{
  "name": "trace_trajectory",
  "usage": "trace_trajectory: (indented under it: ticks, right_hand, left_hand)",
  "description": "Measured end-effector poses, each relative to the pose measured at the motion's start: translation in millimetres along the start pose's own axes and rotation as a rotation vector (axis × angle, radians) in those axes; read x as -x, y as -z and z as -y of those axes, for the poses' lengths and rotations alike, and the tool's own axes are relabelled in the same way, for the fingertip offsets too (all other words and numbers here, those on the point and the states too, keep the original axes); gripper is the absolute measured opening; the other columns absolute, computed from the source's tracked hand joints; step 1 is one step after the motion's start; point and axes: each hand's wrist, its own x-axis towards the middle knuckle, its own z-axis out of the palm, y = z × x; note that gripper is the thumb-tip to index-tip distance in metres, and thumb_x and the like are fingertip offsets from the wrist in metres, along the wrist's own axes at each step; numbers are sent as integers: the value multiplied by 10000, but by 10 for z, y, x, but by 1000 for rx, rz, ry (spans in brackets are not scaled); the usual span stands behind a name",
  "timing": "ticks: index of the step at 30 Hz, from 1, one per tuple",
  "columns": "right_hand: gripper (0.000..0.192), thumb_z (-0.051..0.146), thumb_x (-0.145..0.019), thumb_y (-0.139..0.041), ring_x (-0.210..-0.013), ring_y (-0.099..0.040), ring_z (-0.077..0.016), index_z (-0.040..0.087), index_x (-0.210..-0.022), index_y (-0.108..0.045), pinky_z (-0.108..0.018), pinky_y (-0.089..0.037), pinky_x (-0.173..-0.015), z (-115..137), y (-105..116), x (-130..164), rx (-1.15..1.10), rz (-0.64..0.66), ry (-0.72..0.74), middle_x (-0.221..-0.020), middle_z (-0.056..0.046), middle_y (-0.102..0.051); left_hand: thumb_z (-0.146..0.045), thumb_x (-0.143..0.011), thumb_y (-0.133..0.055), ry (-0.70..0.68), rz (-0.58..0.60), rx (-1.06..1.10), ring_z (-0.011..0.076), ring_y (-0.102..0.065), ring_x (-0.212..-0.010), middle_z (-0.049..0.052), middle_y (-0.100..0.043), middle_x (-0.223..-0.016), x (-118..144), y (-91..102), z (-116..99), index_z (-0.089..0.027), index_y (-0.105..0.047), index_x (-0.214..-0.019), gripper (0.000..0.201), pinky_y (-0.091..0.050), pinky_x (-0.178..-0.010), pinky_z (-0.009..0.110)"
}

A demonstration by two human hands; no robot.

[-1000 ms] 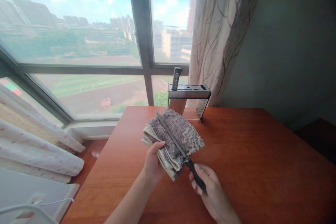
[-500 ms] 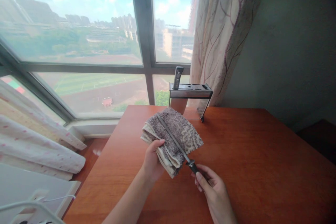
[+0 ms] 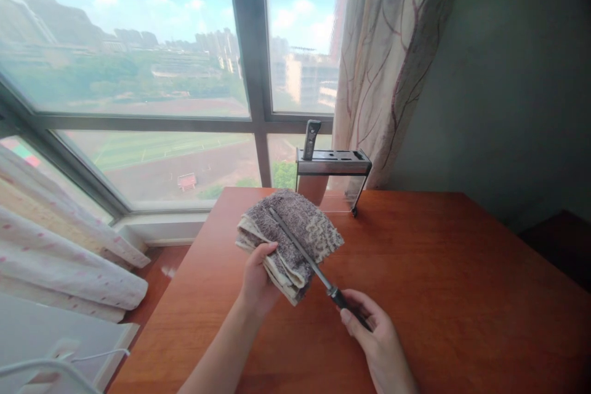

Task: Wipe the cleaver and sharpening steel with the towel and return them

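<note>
My left hand (image 3: 261,283) grips a folded grey-brown towel (image 3: 289,209) with pale edges, thumb on top and the other fingers hidden beneath. Across the towel lies the thin metal rod of a sharpening steel (image 3: 302,251). Its black handle sits in my right hand (image 3: 369,320), fingers curled round it. Both hands are above the brown table. Beyond the towel stands a knife block (image 3: 333,165) with a metal top and clear sides; one black-handled knife (image 3: 311,138) is slotted in its left end.
The wooden table (image 3: 443,271) reaches to the window side. A patterned curtain (image 3: 388,61) hangs behind the knife block. At the lower left are a pale spotted curtain (image 3: 60,258) and a white cable (image 3: 101,354).
My left hand and the towel have shifted slightly left. The sharpening steel has slid back a little toward my right hand, and more of its handle now shows.
</note>
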Motion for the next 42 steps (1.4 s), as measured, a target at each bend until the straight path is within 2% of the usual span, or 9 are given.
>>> trace_trajectory:
  ticks: [5,10,13,16,19,24,28,36,42]
  right_hand:
    - [362,398,-744,-721,-1023,-609,-271,204,-1048,-680,-339,-463,-883,-50,146,12,83,40,-17,-1076,-88,-701]
    - [387,386,-704,-749,-992,-617,-271,181,-1026,-684,-335,-472,-857,135,-46,-55,71,-16,0,-1043,-96,-708]
    - [444,402,-703,-742,-804,-638,-215,166,-1068,-652,-281,-489,-657,248,-205,-97,3,-5,-42,-983,-98,-713]
    - [432,458,-714,-718,-501,-512,-109,143,-1001,-646,-212,-351,-427,283,-278,-111,-5,110,-116,-771,-69,-703]
    - [399,488,-699,-726,-405,-379,-54,134,-866,-646,-181,-236,-373,280,-260,-88,-12,195,-165,-580,-7,-613]
    - [383,490,-778,-666,-435,-384,-40,142,-937,-653,-170,-230,-396,272,-174,-7,-319,264,-232,-615,5,-566]
    - [374,442,-748,-723,-450,-391,-31,156,-980,-661,-158,-211,-400,189,-92,16,-396,196,-250,-652,0,-573]
    - [479,452,-635,-800,-466,-394,-57,151,-988,-681,-157,-175,-392,12,144,52,-262,103,-257,-682,-48,-636]
    - [428,388,-630,-808,-625,-508,-125,208,-999,-689,-204,-363,-509,152,-17,17,-210,5,-184,-830,-35,-660]
  left_hand:
    - [-147,-766,-515,-20,22,13,300,-707,-861,121,-752,-891,4,-1,-16,-70,-550,-1233,474,-543,-829,450]
    - [-153,-756,-531,73,-33,-23,304,-709,-845,127,-751,-897,23,-21,86,-60,-528,-1257,510,-533,-840,454]
    - [-147,-742,-542,168,-38,-39,314,-707,-853,142,-749,-904,37,-24,152,-49,-526,-1264,531,-527,-843,452]
    - [-148,-733,-547,197,-19,-33,321,-705,-856,146,-749,-901,47,-29,180,-49,-533,-1263,540,-528,-831,451]
    - [-158,-739,-544,190,-40,-30,321,-707,-840,145,-751,-875,49,-37,170,-45,-536,-1260,533,-534,-813,452]
    - [-167,-741,-536,140,-82,-34,310,-714,-794,143,-751,-849,31,-54,123,-35,-550,-1227,503,-549,-787,448]
    - [-156,-751,-527,63,-86,-33,301,-716,-786,120,-751,-794,8,-52,62,-53,-566,-1189,452,-556,-787,450]
    - [-117,-764,-513,-151,-111,20,261,-721,-754,82,-755,-806,-26,-30,-48,-90,-565,-1185,425,-569,-791,417]
    - [-151,-761,-552,0,-51,2,292,-714,-830,122,-753,-883,3,-22,60,-63,-554,-1224,471,-560,-810,430]
